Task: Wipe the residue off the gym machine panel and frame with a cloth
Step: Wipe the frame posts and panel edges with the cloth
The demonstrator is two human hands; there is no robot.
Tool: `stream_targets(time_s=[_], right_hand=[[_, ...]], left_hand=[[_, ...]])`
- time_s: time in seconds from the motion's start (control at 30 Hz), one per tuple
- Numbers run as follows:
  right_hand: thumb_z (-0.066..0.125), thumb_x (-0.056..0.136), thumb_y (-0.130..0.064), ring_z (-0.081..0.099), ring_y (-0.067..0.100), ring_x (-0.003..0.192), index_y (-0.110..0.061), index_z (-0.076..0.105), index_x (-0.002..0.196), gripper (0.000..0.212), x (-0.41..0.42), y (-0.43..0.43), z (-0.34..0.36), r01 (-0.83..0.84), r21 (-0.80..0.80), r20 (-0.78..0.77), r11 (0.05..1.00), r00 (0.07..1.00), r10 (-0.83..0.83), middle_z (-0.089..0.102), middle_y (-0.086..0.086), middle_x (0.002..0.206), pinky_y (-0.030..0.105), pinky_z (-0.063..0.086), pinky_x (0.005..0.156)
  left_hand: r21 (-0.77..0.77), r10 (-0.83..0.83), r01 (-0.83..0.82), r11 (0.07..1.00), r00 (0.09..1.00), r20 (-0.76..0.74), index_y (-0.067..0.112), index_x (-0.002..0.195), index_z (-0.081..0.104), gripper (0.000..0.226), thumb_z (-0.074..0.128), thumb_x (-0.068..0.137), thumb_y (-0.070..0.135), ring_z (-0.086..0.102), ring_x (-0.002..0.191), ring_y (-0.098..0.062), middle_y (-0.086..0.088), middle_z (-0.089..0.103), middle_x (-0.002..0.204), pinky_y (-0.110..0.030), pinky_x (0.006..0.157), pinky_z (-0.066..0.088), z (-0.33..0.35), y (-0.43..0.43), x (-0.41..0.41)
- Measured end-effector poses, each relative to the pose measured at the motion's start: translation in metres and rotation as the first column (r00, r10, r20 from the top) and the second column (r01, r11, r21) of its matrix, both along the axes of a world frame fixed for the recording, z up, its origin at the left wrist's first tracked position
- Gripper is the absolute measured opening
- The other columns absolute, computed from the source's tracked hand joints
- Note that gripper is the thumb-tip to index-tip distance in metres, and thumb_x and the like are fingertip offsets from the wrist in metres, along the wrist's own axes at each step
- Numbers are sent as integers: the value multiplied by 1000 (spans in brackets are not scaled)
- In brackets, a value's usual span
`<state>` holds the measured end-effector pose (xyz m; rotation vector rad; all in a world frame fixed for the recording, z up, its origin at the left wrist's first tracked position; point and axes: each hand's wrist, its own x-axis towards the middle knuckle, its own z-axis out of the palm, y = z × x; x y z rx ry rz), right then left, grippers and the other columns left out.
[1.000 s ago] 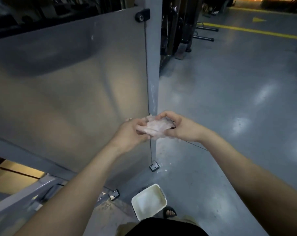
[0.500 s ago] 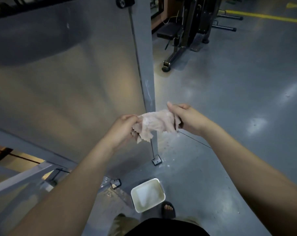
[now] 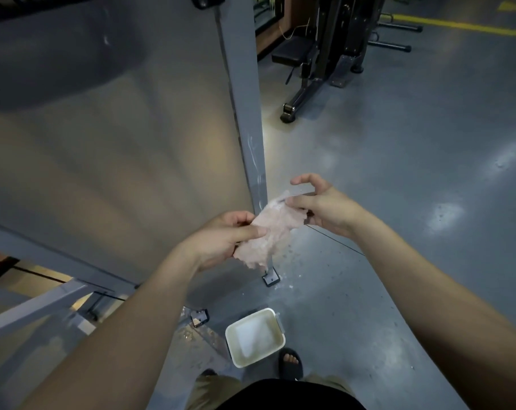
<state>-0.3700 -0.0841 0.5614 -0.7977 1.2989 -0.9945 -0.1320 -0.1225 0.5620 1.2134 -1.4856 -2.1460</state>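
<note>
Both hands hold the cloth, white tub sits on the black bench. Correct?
No. The white tub sits on the floor beside the person's foot, not on the black bench, which stands farther back; the head view shows it. Both hands do hold the cloth: the left hand and the right hand each grip an end.

We see a dim, bluish scene: pale patches of glare lie on the glossy floor [image 3: 428, 128] at the right, and a soft warm sheen crosses the middle of the panel [image 3: 118, 173], whose upper left sits under a broad dark shadow. The frame post [image 3: 242, 99] leans and bows from the wide lens, and we find the whole picture slightly soft and grainy.
</note>
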Motion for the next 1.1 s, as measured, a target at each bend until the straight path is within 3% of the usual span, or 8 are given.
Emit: stream_targets(time_s=[0.17, 0.3, 0.4, 0.53, 0.67, 0.8, 0.93, 1.1], right_hand=[[62, 100, -37, 59, 12, 86, -24, 57, 109, 17, 18, 2, -16, -36, -73, -544, 997, 839, -10, 64, -2, 107, 30, 49, 80], [63, 98, -44, 64, 11, 101, -24, 68, 106, 22, 29, 10, -17, -206, -186, -389, 961, 913, 120, 68, -5, 107, 31, 50, 94], [77, 86, -37, 56, 14, 79, -15, 64, 92, 27, 38, 10, -24, -288, -177, -419, 941, 887, 193, 60, 8, 89, 39, 47, 78], [71, 93, -9, 49, 15, 64, -18, 59, 85, 18, 41, 10, -17, -246, -197, -238, 949, 951, 197, 58, -5, 69, 29, 40, 62], [64, 98, -3, 54, 15, 60, -18, 60, 104, 17, 44, 8, -17, -171, -216, -115, 961, 982, 149, 62, -3, 74, 31, 45, 59], [71, 93, -8, 59, 12, 68, -30, 52, 110, 33, 48, 1, -25, 64, -221, -252, 973, 960, -121, 57, -4, 95, 26, 49, 56], [71, 94, -19, 62, 6, 81, -24, 68, 102, 10, 55, -4, -36, 30, -341, -410, 939, 894, -178, 62, -3, 104, 23, 49, 74], [81, 86, -27, 60, 4, 87, -21, 71, 98, 17, 55, -15, -34, 0, -427, -496, 904, 836, -233, 64, 2, 102, 11, 45, 74]], left_hand=[[21, 202, -203, 979, 950, -238, 2, 102, 71, 21, 72, 83, 12, 70, 80, -24, -18, 73, 95, -35, 74, 60, -4, 0, -5], [-3, 288, -299, 954, 921, -262, 2, 106, 70, 22, 71, 87, 14, 70, 82, -25, -17, 73, 97, -36, 73, 60, -4, 4, -6], [-104, 332, -351, 931, 930, -160, 5, 103, 71, 17, 68, 91, 17, 67, 81, -24, -15, 73, 95, -36, 76, 55, -8, 4, -2], [-338, 353, -346, 875, 935, -42, 9, 97, 66, 12, 58, 103, 14, 62, 84, -9, 0, 70, 87, -21, 84, 48, -17, 3, 4], [-268, 373, -382, 884, 924, -85, 12, 99, 59, 10, 52, 105, 8, 62, 88, -17, -3, 69, 90, -37, 93, 47, -26, 1, 1], [-165, 467, -482, 860, 875, -126, 18, 111, 48, 26, 57, 100, -4, 66, 74, -19, -1, 72, 80, -43, 76, 57, -25, 2, -10], [-81, 511, -521, 850, 852, -116, 5, 117, 58, 21, 61, 98, -2, 73, 92, -28, -16, 75, 103, -41, 81, 62, -18, -3, -17], [21, 409, -414, 910, 888, -210, 0, 116, 64, 24, 45, 107, 11, 73, 106, -29, -17, 76, 110, -36, 89, 60, 7, -10, -24]])
